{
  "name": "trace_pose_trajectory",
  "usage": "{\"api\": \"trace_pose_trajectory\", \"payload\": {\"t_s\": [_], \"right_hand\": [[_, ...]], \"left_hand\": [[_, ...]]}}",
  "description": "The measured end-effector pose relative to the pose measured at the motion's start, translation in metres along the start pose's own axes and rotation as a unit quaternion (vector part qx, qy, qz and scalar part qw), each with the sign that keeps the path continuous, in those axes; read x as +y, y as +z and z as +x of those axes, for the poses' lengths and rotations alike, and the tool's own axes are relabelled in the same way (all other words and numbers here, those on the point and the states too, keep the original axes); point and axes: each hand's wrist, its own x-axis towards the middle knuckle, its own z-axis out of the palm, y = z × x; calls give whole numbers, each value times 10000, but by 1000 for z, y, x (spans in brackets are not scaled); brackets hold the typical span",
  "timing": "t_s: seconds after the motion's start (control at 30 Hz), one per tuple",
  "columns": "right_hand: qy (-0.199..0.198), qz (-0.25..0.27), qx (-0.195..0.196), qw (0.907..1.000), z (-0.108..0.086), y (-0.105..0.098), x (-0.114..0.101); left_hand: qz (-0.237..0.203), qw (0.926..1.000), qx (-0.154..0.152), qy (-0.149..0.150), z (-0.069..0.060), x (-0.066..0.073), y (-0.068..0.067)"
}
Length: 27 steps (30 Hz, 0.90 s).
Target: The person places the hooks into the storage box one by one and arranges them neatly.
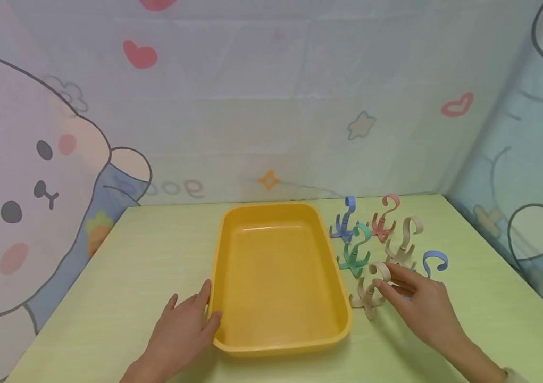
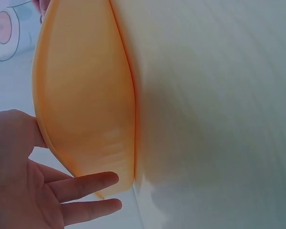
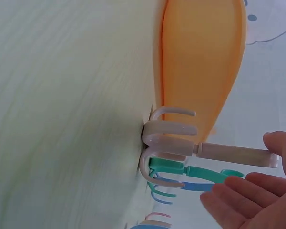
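A yellow plastic tray (image 1: 276, 346) stands on the table, nothing in it. My left hand (image 1: 180, 332) holds its left side near the front, thumb over the rim and extended fingers along the outer wall. My right hand (image 1: 422, 306) is at the curved top of the nearest beige multi-prong hanger hook (image 1: 368, 298), which stands upright on the table. In the right wrist view the thumb is at this hook's top, with the other fingers loosely bent and apart from its stem. A blue hook (image 1: 435, 260) stands partly hidden behind this hand.
Right of the tray stand more such hooks: green (image 1: 354, 258), blue (image 1: 344, 226), pink (image 1: 383, 226) and another beige one (image 1: 402, 250). The pale green table (image 1: 156, 250) ends against a printed cloth backdrop (image 1: 233, 122), which also closes off both sides.
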Motion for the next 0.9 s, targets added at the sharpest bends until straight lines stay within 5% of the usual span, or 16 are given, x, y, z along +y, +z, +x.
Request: {"api": "trace_pose_trajectory", "payload": {"t_s": [0.47, 0.6, 0.77, 0.9], "right_hand": [[604, 1007, -666, 9909, 11, 5, 5], [847, 1771, -820, 9771, 15, 6, 7], [1049, 2831, -1008, 9480, 17, 5, 11], [1102, 3257, -1077, 9328, 18, 5, 13]], "left_hand": [[73, 9998, 169, 112, -2, 3, 4], [41, 9999, 139, 88, -2, 3, 4], [-25, 9999, 77, 65, -2, 4, 4], [-53, 10000, 36, 54, -2, 4, 3]]}}
